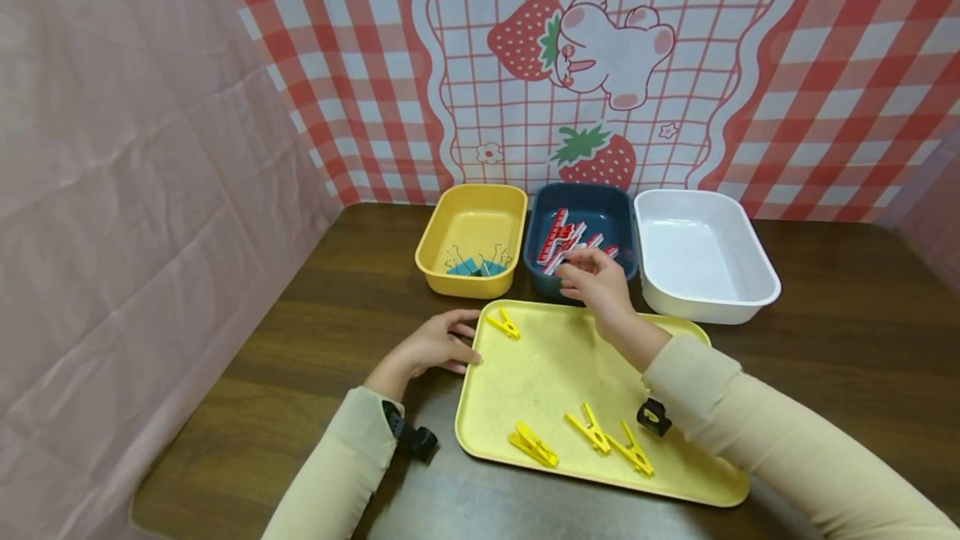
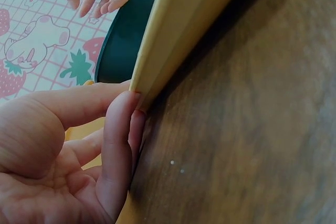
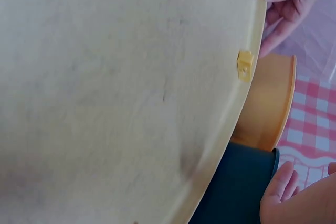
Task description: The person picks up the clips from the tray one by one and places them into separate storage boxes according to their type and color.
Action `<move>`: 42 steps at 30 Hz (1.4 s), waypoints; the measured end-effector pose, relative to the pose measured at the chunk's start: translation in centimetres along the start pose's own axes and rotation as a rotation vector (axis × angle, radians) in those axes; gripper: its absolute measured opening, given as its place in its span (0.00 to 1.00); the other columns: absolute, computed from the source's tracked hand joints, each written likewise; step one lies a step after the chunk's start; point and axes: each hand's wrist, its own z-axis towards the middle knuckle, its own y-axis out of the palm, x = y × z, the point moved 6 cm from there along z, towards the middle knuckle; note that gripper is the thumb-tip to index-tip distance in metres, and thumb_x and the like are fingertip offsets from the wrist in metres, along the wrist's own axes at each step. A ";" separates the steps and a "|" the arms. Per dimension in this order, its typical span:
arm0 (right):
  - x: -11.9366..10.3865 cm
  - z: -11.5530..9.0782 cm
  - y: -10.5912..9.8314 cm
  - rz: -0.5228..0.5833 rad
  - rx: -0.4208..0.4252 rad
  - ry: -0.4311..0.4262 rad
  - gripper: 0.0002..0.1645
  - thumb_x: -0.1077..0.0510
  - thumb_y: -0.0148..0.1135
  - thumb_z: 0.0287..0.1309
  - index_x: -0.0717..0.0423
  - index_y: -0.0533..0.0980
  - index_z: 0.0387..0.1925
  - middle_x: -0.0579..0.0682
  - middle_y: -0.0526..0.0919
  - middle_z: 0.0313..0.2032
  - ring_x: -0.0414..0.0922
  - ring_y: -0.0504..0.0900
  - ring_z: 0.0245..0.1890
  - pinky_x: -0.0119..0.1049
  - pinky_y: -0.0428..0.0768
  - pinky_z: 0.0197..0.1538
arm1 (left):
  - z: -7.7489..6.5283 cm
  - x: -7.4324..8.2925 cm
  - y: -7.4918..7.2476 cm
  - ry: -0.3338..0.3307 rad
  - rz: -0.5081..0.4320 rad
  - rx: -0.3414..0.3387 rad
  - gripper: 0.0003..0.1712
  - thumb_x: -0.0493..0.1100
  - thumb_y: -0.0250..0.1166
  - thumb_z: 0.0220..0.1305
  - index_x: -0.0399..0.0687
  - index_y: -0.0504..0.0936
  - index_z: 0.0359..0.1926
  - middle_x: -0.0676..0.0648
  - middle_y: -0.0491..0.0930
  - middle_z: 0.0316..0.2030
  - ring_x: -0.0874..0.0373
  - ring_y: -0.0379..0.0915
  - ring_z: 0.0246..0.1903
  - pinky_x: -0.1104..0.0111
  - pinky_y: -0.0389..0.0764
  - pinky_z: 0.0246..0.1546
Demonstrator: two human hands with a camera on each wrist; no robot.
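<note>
My left hand (image 1: 435, 343) holds the left rim of the yellow tray (image 1: 547, 373), its thumb at the edge. In the left wrist view, thumb and fingers (image 2: 116, 135) meet at the tray's rim (image 2: 152, 45). My right hand (image 1: 597, 286) hangs over the front of the dark blue bin (image 1: 617, 227), fingers loosely bent, with nothing seen in them. Red-and-white clips (image 1: 555, 242) lie in that bin, partly hidden by the hand. On the tray, one yellow clothespin (image 1: 505, 324) sits near the far left corner; several more, including this clothespin (image 1: 534, 445), lie along the near edge.
Left of the dark blue bin stands a yellow bin (image 1: 429, 252) with teal binder clips (image 1: 476, 266) in it. A white bin (image 1: 705, 307) stands to the right. Behind the bins hangs a red checked cloth (image 1: 360, 90); a pale cloth (image 1: 150, 190) hangs at the left.
</note>
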 end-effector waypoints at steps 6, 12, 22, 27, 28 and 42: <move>0.4 -0.3 1.4 -0.106 -0.058 -0.004 0.26 0.64 0.64 0.54 0.67 0.69 0.54 0.50 0.73 0.35 0.38 0.77 0.30 0.41 0.81 0.43 | 0.0 0.0 0.0 0.000 0.002 0.002 0.40 0.29 0.68 0.52 0.47 0.65 0.66 0.41 0.71 0.48 0.52 0.77 0.31 0.65 0.82 0.29; 1.1 -0.5 2.7 -0.197 -0.162 0.003 0.28 0.64 0.67 0.50 0.65 0.72 0.55 0.59 0.74 0.44 0.41 0.75 0.36 0.43 0.80 0.45 | 0.1 -0.1 0.0 -0.003 -0.002 0.000 0.40 0.29 0.68 0.52 0.47 0.65 0.65 0.40 0.71 0.48 0.52 0.77 0.31 0.64 0.82 0.30; 2.2 -0.7 4.6 -0.294 -0.337 -0.007 0.29 0.64 0.68 0.50 0.67 0.73 0.54 0.64 0.74 0.53 0.46 0.79 0.39 0.46 0.79 0.47 | 0.1 -0.1 0.0 -0.009 -0.006 -0.001 0.40 0.29 0.69 0.51 0.46 0.65 0.65 0.41 0.71 0.48 0.52 0.77 0.31 0.64 0.82 0.29; 2.7 -0.8 5.4 -0.338 -0.366 0.002 0.26 0.66 0.69 0.48 0.67 0.75 0.51 0.63 0.76 0.51 0.44 0.80 0.35 0.42 0.81 0.43 | 0.0 0.0 0.0 -0.004 -0.007 -0.003 0.40 0.29 0.69 0.51 0.46 0.64 0.66 0.40 0.71 0.48 0.52 0.77 0.31 0.64 0.82 0.29; 2.8 -0.9 5.5 -0.354 -0.365 0.005 0.25 0.66 0.69 0.47 0.66 0.76 0.50 0.62 0.76 0.50 0.44 0.80 0.35 0.41 0.81 0.41 | 0.0 0.0 0.0 -0.003 -0.008 -0.004 0.40 0.29 0.68 0.51 0.46 0.64 0.66 0.40 0.71 0.48 0.52 0.77 0.31 0.64 0.82 0.29; 3.6 -0.4 6.9 -0.521 -0.385 -0.010 0.21 0.68 0.70 0.44 0.64 0.80 0.44 0.58 0.80 0.42 0.45 0.77 0.35 0.36 0.81 0.34 | 0.0 0.1 0.0 0.006 -0.009 -0.009 0.40 0.29 0.68 0.51 0.46 0.64 0.66 0.41 0.71 0.48 0.53 0.77 0.31 0.65 0.82 0.28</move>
